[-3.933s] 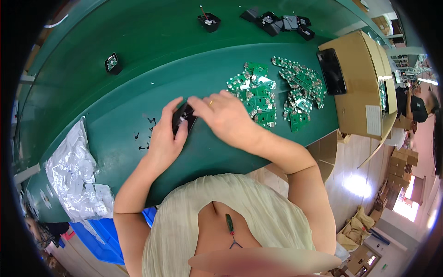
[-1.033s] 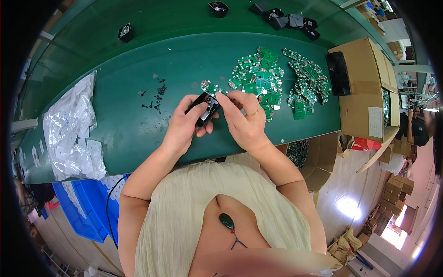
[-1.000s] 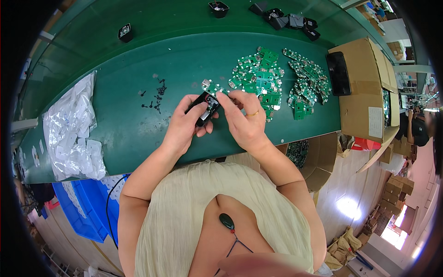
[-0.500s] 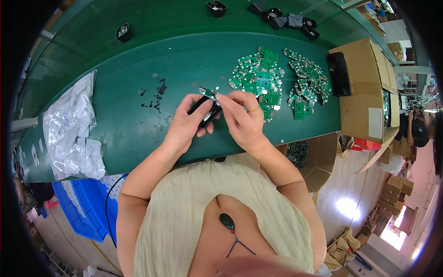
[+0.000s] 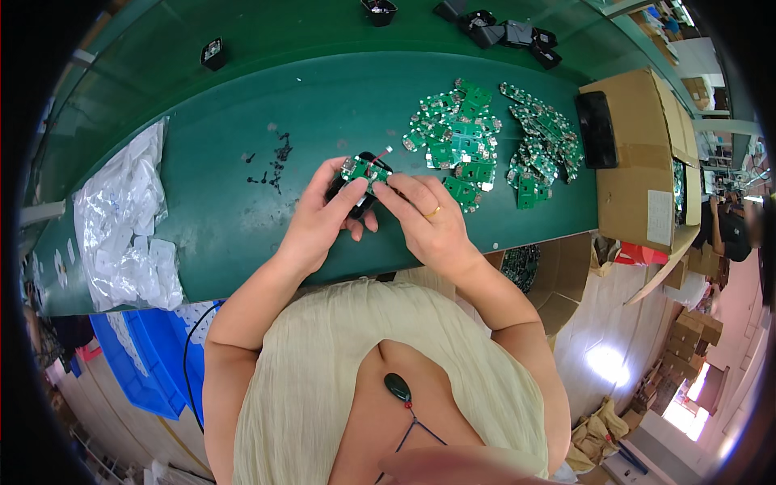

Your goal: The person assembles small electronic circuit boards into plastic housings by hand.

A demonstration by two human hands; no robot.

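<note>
My left hand (image 5: 317,220) grips a small black plastic housing (image 5: 356,202) above the green work surface (image 5: 242,121). A small green circuit board (image 5: 365,170) with a red wire sits on top of the housing. My right hand (image 5: 424,220) pinches the board's near edge with thumb and forefinger; a gold ring is on one finger. Both hands meet over the middle of the surface, close to its front edge.
Two heaps of green circuit boards (image 5: 457,137) (image 5: 541,149) lie to the right. Small black screws (image 5: 275,153) are scattered left of the hands. Clear plastic bags (image 5: 121,218) lie far left, a cardboard box (image 5: 647,153) far right, black housings (image 5: 505,32) at the back, blue bins (image 5: 153,364) below.
Since the oldest frame the hands and housing lifted and shifted right. In the last second the board has settled flatter on the housing, with the right fingers now at its edge.
</note>
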